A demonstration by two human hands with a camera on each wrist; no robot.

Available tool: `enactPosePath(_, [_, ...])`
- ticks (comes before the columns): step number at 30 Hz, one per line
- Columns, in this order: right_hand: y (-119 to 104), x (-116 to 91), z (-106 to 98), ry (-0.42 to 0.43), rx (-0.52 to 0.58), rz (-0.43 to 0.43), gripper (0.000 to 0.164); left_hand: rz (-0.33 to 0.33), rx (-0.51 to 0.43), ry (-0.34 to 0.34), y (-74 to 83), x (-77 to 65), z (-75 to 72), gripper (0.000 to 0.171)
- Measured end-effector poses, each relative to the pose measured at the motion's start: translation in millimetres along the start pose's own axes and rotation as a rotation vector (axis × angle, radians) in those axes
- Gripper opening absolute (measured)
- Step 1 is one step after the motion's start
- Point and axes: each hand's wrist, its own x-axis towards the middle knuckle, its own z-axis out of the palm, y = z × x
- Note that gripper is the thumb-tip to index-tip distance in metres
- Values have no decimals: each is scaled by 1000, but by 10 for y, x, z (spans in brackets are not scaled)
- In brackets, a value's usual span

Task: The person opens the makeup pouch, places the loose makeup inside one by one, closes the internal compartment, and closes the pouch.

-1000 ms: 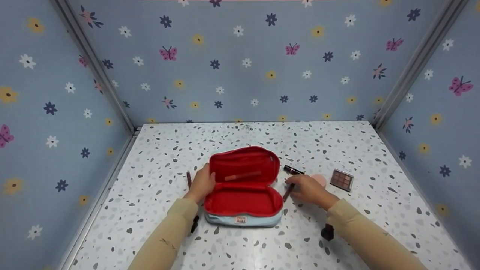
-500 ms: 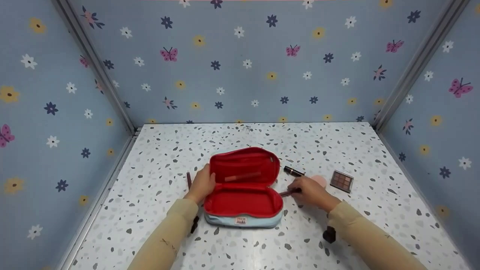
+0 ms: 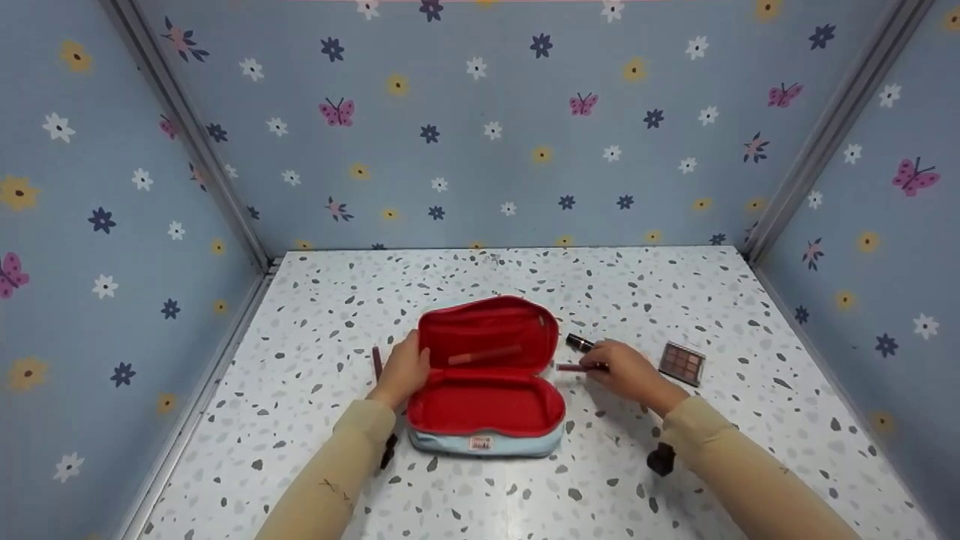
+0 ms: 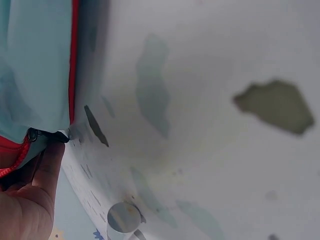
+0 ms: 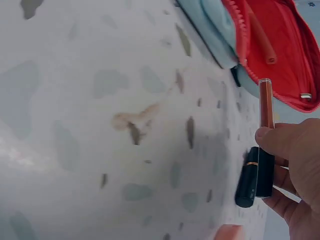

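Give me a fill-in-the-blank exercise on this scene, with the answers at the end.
Inside, the case is ____.
In the right wrist view, the tube in the right hand is ____ at its lower end.
In the head view, the palette lies to the ____ of the case.

Missing words: red; black; right.

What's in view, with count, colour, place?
Case: 1, blue and red, open on table
Held tube: 1, red and black, right of case
Lid tube: 1, orange, inside case
Left tube: 1, dark red, left of case
Black tube: 1, black, beyond held tube
Palette: 1, brown, table right
Pink thing: 1, pink, right wrist view's bottom
Table: 1, speckled white, below
Walls: 3, patterned blue, around
Posts: 2, grey, back corners
Devices: 2, black, wrists
Sleeves: 2, beige, arms
Left hand: 1, fingers gripping case
Right hand: 1, fingers around held tube
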Motion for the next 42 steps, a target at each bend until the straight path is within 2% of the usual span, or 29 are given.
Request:
enactPosePath(8, [-58, 75, -136, 20, 12, 10, 14, -14, 37, 17, 158, -74, -36, 26])
enactPosePath(10, [-75, 105, -164, 30, 7, 7, 13, 0, 38, 32, 195, -95, -52, 25])
enactPosePath(12, [-98, 134, -197, 45, 7, 12, 11, 33, 20, 32, 347, -175, -159, 26])
enactPosePath(14, [-115, 163, -221, 65, 10, 8, 10, 41, 11, 42, 364, -177, -166, 27])
enactPosePath(17, [-154, 197, -251, 92, 31, 8, 9, 47, 9, 42, 345, -166, -161, 26])
enactPosePath(19, [-181, 219, -260, 107, 43, 3, 10, 36, 28, 55, 178, -84, -57, 25])
enactPosePath(25, [-251, 277, -265, 107, 85, 28, 12, 38, 21, 47, 38, -39, 0, 25])
enactPosePath(42, [-379, 447, -216, 148, 144, 61, 15, 19, 38, 19, 33, -25, -8, 29])
